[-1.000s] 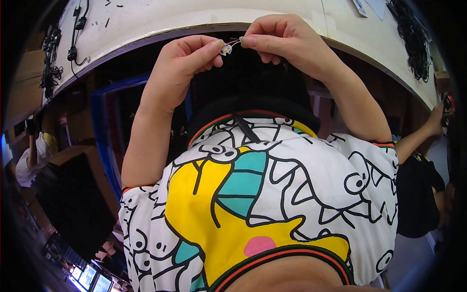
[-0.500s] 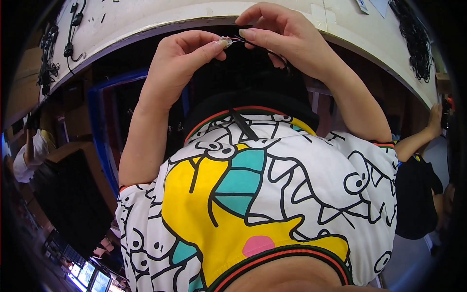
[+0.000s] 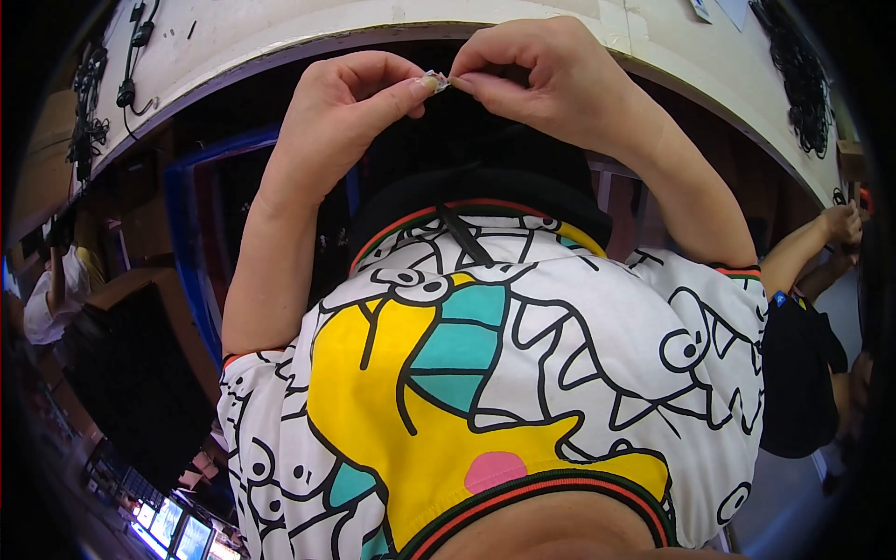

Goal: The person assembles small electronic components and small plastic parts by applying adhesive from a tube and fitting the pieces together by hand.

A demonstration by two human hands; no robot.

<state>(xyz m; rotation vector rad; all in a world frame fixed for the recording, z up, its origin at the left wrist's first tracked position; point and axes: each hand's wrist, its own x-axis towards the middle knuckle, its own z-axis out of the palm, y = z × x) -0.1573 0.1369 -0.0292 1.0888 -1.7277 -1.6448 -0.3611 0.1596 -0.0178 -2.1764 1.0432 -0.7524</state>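
Note:
My left hand (image 3: 347,105) pinches a small clear-and-whitish piece (image 3: 435,81) between thumb and forefinger, just off the table's near edge. Close against it, my right hand (image 3: 541,79) has thumb and forefinger pressed together on the thin wires that come out of the piece. The wires are mostly hidden behind those fingertips, and the exact kind of the small piece is too tiny to make out. Both hands are raised over my dark lap, with their tips almost touching.
The white table (image 3: 308,33) curves across the top. Black cables with small blocks (image 3: 126,91) lie at its left, and a black cable bundle (image 3: 799,89) at its right. Another person's hand (image 3: 843,224) is at the far right. Lit screens (image 3: 177,532) glow at lower left.
My right hand has shifted slightly left and down, and its fingers have closed near the small piece. The black cable that trailed from it no longer shows. My left hand keeps its pinch.

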